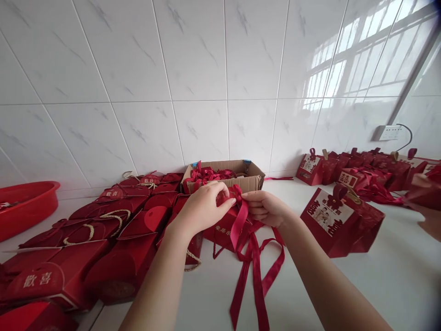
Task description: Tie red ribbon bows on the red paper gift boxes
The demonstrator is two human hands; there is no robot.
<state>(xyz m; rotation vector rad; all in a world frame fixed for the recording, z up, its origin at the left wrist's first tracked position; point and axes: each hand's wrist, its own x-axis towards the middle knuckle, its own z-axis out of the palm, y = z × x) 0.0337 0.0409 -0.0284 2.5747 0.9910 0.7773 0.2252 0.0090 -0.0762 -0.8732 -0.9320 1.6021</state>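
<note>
Both my hands meet over a red gift box (220, 232) with gold lettering on its front. A dark red ribbon (239, 225) loops at its top, and long tails trail toward me over the white counter. My left hand (208, 202) pinches the ribbon near the knot, thumb and forefinger close together. From the other side, my right hand (265, 205) grips the ribbon between thumb and forefinger, its other fingers curled. Part of the box top is hidden behind my hands. Just behind them stands an open cardboard box (255, 183) holding red ribbons.
Rows of red gift boxes (138, 225) with rope handles fill the left. A red basin (31, 202) stands at far left. Small red gift bags (339, 225) stand to the right, where another person's hand (429, 216) shows. The tiled wall (200, 128) bounds the counter.
</note>
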